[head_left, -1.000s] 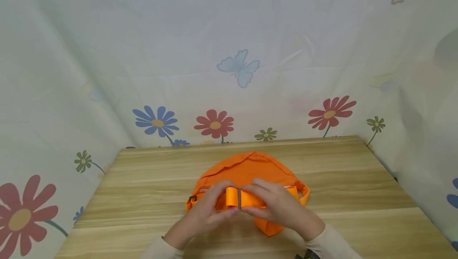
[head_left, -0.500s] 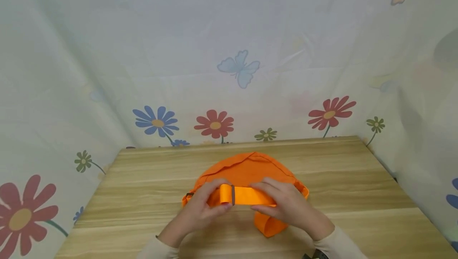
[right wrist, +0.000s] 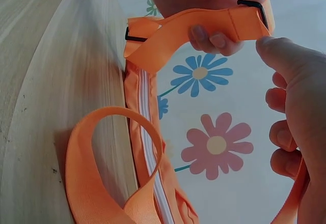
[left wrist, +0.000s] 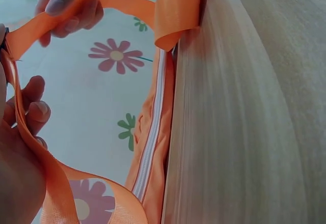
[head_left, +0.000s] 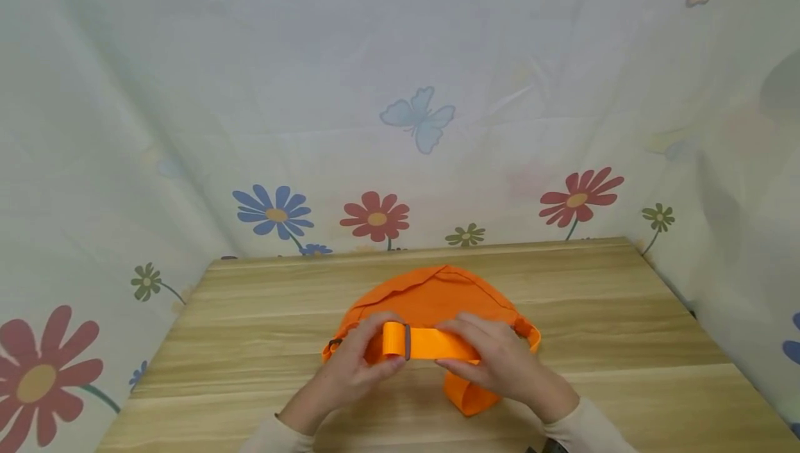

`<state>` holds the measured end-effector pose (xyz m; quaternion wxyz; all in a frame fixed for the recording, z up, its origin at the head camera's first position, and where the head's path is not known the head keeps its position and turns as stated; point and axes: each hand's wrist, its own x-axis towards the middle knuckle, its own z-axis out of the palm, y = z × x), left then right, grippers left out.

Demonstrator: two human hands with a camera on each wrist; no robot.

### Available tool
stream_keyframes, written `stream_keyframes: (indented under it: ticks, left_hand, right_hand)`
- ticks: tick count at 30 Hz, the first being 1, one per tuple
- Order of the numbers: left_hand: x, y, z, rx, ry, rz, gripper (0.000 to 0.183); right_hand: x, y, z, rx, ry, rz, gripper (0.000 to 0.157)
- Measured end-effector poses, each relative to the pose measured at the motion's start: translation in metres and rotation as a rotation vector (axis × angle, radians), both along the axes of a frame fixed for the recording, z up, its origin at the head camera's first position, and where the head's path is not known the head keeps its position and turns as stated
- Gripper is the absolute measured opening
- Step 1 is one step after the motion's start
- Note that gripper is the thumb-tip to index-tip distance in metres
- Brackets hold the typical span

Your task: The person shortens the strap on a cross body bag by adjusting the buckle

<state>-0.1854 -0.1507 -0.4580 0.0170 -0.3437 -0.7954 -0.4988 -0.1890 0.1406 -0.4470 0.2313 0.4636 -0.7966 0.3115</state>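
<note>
An orange waist bag (head_left: pixel 431 293) lies on the table, its white zipper (left wrist: pixel 154 127) visible in the left wrist view. My left hand (head_left: pixel 350 363) pinches the folded loop of its orange strap beside a dark slider buckle (head_left: pixel 408 342). My right hand (head_left: pixel 503 359) holds the flat strap (head_left: pixel 431 343) between thumb and fingers, right of the buckle. Raised in front of the bag, this stretch runs between both hands. Below the right hand, a slack strap loop (head_left: pixel 469 395) hangs to the tabletop. Another black buckle (right wrist: pixel 135 35) sits at the bag's left end.
The wood-grain table (head_left: pixel 262 300) reaches back to a pale curtain (head_left: pixel 300 92) printed with flowers and butterflies. Curtain also encloses the left and right sides. A dark band (head_left: pixel 553 446) shows at the right sleeve.
Over the past second my hands have drawn apart, leaving a longer flat stretch of strap between them. The buckle has shifted slightly left with my left hand. The last half second shows little movement.
</note>
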Motion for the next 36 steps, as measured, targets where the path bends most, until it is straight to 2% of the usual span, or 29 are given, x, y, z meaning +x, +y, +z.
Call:
stream_keyframes:
  ticks: [3,5,14,22,31,36]
  left_hand:
    - [-0.001,0.001,-0.001,0.026,-0.079,-0.021,0.052]
    - [-0.001,0.001,-0.001,0.031,-0.099,-0.024,0.053]
    - [0.0,0.005,0.0,-0.025,0.016,0.02,0.058]
    - [0.001,0.003,0.007,-0.123,0.002,0.057,0.057]
    - [0.003,0.004,0.009,-0.185,0.12,0.112,0.058]
    - [0.004,0.006,0.01,-0.199,0.131,0.123,0.057]
  right_hand:
    - [0.0,-0.002,0.0,0.0,-0.012,0.002,0.041]
    - [0.001,-0.003,0.0,-0.001,-0.013,0.002,0.041]
    - [0.002,-0.011,0.0,-0.018,0.003,0.018,0.044]
    - [0.003,-0.013,0.0,-0.014,0.009,0.008,0.046]
    - [0.003,-0.015,0.0,-0.033,-0.001,0.03,0.047]
    - [0.002,-0.016,-0.001,-0.061,0.041,0.059,0.052]
